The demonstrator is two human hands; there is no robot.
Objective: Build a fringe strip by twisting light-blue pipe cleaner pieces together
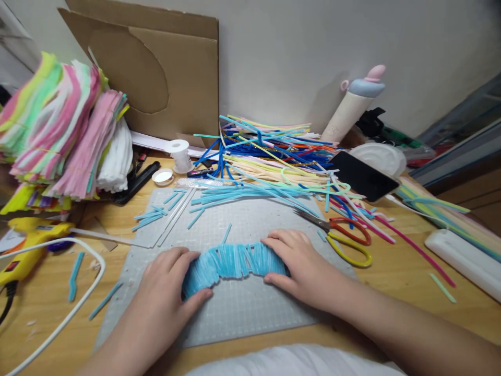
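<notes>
A curved band of blue pipe cleaners [235,261], laid side by side in an arch, rests over the grey cutting mat [250,308]. My left hand [172,282] is closed round its left end, thumb in front and fingers behind. At the right end, my right hand [297,266] grips the band the same way. Small gaps show between some of the strands. Just behind the band lies a short blue piece [227,233]. Scissors [344,235] with red and yellow handles lie beyond my right hand, blades pointing left.
Loose pipe cleaners [266,151] are heaped along the back, with cut blue pieces [156,214] at the mat's left. A yellow glue gun [29,250] and its white cable [97,282] lie left. Bundled pipe cleaners [62,125], a phone [364,175] and cardboard [188,73] stand around.
</notes>
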